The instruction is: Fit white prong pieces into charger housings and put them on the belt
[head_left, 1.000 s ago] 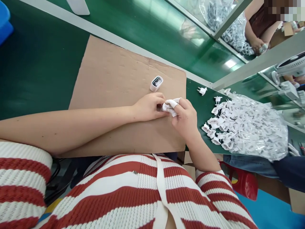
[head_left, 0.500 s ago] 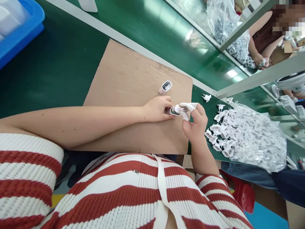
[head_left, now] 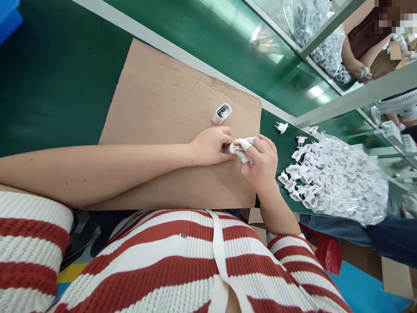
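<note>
My left hand is closed around a white charger housing, most of it hidden by the fingers. My right hand, with white finger cots on the thumb and index finger, pinches a white plug cap against the housing's open end. The fingers cover most of that cap, so whether it sits fully in the housing cannot be seen. Just beyond my left hand, a second white housing lies on the cardboard sheet, its open end showing dark parts inside.
Several white plug caps spill from a clear plastic bag on the right. One cap lies apart near the metal rail. A blue bin is at the upper left. Across the partition, a co-worker's hands handle small parts.
My right hand has moved left and brought the plug cap against the housing, covering the opening that showed circuitry before. The view has shifted slightly, leaving less of the blue bin visible.
</note>
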`<state>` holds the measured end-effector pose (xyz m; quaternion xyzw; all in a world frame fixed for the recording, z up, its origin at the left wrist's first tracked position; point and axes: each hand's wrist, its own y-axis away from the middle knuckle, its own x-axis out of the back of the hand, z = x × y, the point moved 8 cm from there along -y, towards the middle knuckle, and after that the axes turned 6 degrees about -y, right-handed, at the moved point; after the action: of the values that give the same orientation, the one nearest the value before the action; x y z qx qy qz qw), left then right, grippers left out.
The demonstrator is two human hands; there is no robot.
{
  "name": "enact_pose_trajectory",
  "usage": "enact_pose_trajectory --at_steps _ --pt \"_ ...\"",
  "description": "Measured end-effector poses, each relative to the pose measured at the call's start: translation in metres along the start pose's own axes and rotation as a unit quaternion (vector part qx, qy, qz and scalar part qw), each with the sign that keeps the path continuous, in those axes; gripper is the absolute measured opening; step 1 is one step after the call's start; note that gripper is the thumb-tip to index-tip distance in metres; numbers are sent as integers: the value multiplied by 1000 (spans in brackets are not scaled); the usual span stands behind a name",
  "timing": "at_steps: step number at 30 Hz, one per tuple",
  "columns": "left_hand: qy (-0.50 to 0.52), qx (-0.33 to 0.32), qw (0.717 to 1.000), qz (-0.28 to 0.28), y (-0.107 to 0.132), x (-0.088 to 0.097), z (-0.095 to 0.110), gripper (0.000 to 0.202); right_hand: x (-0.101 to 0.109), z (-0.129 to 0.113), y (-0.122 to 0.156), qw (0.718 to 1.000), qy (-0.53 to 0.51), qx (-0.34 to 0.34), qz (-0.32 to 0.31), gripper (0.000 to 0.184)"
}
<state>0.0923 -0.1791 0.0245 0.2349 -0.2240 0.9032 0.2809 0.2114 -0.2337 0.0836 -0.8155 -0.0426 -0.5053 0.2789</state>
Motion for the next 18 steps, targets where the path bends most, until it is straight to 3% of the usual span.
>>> enact_pose_trajectory --at_steps 8,15,18 --pt "3 19 1000 15 2 -1 -1 30 -1 0 0 999 18 -10 26 27" --pt "-47 44 997 50 5 2 -4 29 -19 1 4 996 49 -51 50 19" --pt "-68 54 995 52 6 3 -4 30 -22 7 0 998 -13 -62 26 18"
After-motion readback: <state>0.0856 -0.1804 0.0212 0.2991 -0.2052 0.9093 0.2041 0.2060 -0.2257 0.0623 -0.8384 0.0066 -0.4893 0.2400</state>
